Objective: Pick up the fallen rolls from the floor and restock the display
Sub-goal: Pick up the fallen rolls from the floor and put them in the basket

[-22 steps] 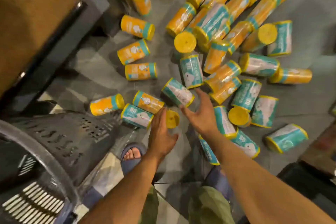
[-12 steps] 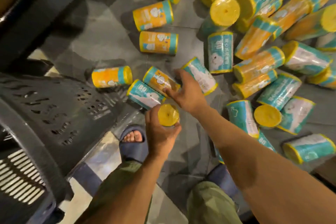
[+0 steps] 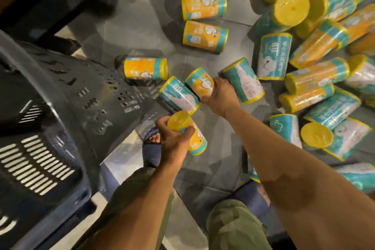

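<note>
Many yellow rolls in orange or teal wrappers lie scattered over the grey tile floor (image 3: 142, 32). My left hand (image 3: 174, 140) grips one orange roll (image 3: 194, 138) lifted off the floor, its yellow end facing up. My right hand (image 3: 220, 97) grips another orange roll (image 3: 199, 82) lying between two teal rolls: one teal roll (image 3: 178, 95) to its left, another teal roll (image 3: 243, 79) to its right. Further orange rolls (image 3: 146, 68) lie left of them.
A dark plastic basket (image 3: 60, 107) with slotted walls stands at the left, close to my left hand. A dark shelf base (image 3: 60, 2) runs across the upper left. My foot in a blue sandal (image 3: 152, 148) is below my left hand. The pile of rolls (image 3: 314, 57) fills the right.
My left hand has lifted its orange roll off the floor and tilted it. My right hand moved left from the teal roll and closed round the orange roll. The view moved closer.
</note>
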### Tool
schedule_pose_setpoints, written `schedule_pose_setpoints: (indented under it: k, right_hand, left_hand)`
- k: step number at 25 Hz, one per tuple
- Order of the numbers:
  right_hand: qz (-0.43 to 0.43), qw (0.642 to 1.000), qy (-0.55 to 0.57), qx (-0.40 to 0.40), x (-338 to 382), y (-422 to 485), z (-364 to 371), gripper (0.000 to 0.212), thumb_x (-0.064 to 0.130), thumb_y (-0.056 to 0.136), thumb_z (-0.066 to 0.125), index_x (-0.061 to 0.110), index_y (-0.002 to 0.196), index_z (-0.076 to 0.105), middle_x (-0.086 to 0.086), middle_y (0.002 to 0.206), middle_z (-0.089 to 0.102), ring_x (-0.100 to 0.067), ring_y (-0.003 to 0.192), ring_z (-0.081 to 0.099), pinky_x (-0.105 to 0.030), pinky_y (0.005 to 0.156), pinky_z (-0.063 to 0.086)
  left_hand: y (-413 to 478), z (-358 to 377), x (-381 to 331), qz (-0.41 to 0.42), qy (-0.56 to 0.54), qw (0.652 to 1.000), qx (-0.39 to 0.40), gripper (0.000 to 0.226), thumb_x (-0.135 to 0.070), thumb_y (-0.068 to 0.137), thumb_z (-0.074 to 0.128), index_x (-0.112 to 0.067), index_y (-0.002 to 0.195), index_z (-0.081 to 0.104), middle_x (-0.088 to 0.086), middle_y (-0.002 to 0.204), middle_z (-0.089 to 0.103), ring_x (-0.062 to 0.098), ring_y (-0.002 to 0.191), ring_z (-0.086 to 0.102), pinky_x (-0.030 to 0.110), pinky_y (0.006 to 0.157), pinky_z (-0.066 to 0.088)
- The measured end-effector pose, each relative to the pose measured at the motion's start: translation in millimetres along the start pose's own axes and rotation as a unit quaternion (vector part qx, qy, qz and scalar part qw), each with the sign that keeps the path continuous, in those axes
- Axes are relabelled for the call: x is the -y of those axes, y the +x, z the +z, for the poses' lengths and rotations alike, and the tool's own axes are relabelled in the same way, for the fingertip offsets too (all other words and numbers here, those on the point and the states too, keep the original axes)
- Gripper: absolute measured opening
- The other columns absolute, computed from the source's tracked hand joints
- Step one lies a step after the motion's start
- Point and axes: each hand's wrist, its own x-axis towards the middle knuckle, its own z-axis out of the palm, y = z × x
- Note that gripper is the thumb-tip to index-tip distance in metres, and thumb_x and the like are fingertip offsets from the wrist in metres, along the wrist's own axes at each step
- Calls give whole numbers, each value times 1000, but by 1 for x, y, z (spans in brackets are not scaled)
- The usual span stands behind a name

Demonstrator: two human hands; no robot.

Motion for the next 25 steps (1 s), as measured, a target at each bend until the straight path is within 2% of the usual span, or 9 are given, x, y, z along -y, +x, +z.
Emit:
schedule_pose_setpoints:
  k: [2, 4, 7, 11, 13, 15, 18, 21, 25]
  right_hand:
    - [37, 998, 53, -8, -1, -41, -20, 52, 31, 75, 84, 12, 118, 62, -12, 114, 66, -31, 104, 63, -36, 86, 50]
    - [50, 993, 107, -17, 4, -94, -49, 53, 33, 69, 84, 17, 114, 60, -5, 105, 70, -25, 94, 67, -35, 80, 53]
    - [77, 982, 165, -46, 24, -175, -109, 55, 30, 66, 86, 26, 110, 54, 3, 98, 70, -16, 86, 68, -33, 77, 55]
    - [58, 976, 202, -55, 74, -280, -181, 51, 5, 78, 85, 15, 120, 59, 1, 104, 72, -7, 86, 68, -27, 80, 57]
    - [41, 973, 219, -52, 108, -330, -210, 57, 3, 81, 82, 16, 132, 59, 4, 108, 74, 1, 89, 69, -24, 81, 57]
    - [28, 973, 221, -58, 141, -370, -230, 56, 4, 84, 81, 22, 132, 58, 4, 112, 73, 6, 89, 67, -19, 78, 55]
    - [-4, 974, 220, -54, 194, -420, -244, 55, 6, 84, 82, 22, 130, 58, 4, 115, 71, -3, 100, 69, -27, 83, 57]
    - [-29, 980, 196, -15, 249, -453, -236, 59, 3, 86, 79, 27, 130, 49, 19, 115, 62, 19, 94, 61, -7, 77, 49]
    - [-57, 987, 149, 36, 311, -466, -183, 57, 9, 85, 81, 21, 131, 49, 3, 115, 69, 7, 91, 68, -14, 73, 54]
  left_hand:
    - [-17, -11, -13, -41, -16, 999, -3, 52, -10, 77, 81, -14, 118, 49, -6, 92, 63, 11, 77, 62, 19, 66, 49]
    - [-43, -28, -33, -39, -44, 998, 12, 42, -4, 75, 81, -9, 110, 59, -3, 87, 66, 12, 73, 62, 15, 63, 49]
    - [-98, -59, -75, -36, -88, 993, 66, 38, -19, 65, 80, -15, 100, 65, -5, 83, 70, 5, 71, 64, 16, 67, 51]
    - [-179, -115, -140, -70, -142, 983, 93, 58, -14, 67, 88, -11, 120, 64, 6, 103, 74, 20, 88, 69, 34, 80, 56]
    - [-218, -152, -178, -61, -166, 978, 111, 51, -4, 80, 83, -8, 124, 60, 8, 104, 72, 20, 89, 68, 33, 78, 55]
    - [-250, -185, -209, -30, -179, 976, 124, 39, -2, 85, 78, -11, 117, 57, 7, 97, 71, 12, 81, 69, 26, 70, 56]
    - [-290, -244, -240, -17, -222, 970, 95, 37, -3, 86, 76, -20, 108, 52, 3, 92, 69, 5, 70, 68, 25, 67, 55]
    - [-316, -307, -241, -41, -265, 961, 67, 49, -4, 83, 80, -20, 114, 46, 4, 97, 69, 12, 76, 69, 30, 67, 58]
    - [-312, -394, -209, -95, -335, 937, 29, 72, -5, 60, 82, -23, 115, 41, 15, 110, 63, 29, 91, 67, 56, 83, 60]
